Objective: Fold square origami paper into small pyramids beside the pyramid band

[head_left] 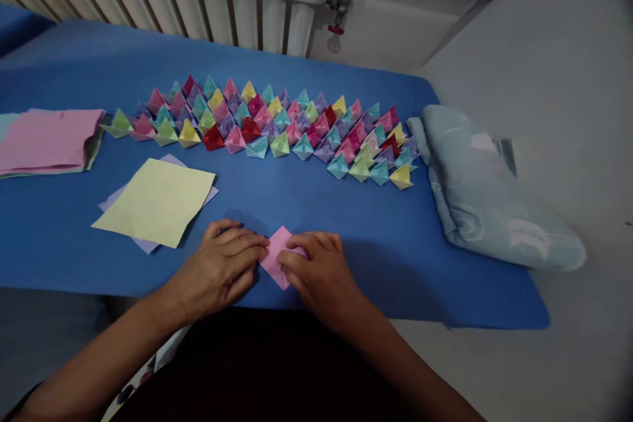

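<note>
A small pink folded paper square [283, 277] lies on the blue table near its front edge, one corner pointing away from me. My left hand [217, 267] holds its left corner under the fingertips, fingers together. From the right, my right hand [321, 273] pinches the paper between thumb and index finger, covering its right corner. Left of my hands, a yellow paper sheet [158, 201] rests at an angle over purple paper [148, 245]. Beyond them stand rows of small folded paper boats [280, 144] in many colours.
On the far left lies a stack of larger coloured paper [54, 138], pink on top. A folded light-blue blanket [475, 178] sits at the right end of the blue table [277, 194]. Behind it are a white radiator [212, 6] and a pipe valve [341, 10].
</note>
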A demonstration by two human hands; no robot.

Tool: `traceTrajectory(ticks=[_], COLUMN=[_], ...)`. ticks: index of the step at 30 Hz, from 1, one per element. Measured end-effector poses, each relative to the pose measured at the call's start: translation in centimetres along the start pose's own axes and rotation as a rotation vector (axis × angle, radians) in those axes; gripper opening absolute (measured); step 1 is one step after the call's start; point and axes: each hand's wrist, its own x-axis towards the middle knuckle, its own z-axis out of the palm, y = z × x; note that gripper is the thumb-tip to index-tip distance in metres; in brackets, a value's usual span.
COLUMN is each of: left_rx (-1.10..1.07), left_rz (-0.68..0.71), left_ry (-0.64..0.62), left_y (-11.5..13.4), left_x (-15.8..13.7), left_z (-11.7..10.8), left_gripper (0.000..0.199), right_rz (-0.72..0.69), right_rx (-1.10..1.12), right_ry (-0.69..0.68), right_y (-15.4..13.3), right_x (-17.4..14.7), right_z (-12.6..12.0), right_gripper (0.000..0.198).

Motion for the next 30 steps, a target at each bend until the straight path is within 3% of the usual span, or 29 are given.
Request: traceTrajectory(ticks=[14,30], left_rx=[0.006,-0.038], left_rz=[-0.067,-0.232], left_ry=[0.099,0.099], left_y=[0.3,0.7], left_x=[0.1,0.2], left_z=[0.6,0.9], left_gripper=[0.017,0.019], right_rz=[0.105,0.2], right_rx=[0.114,0.132], right_ry=[0.105,0.066], right_y=[0.0,-0.2], right_x=[0.4,1.1], right_z=[1.0,0.8], right_gripper=[0.005,0.015])
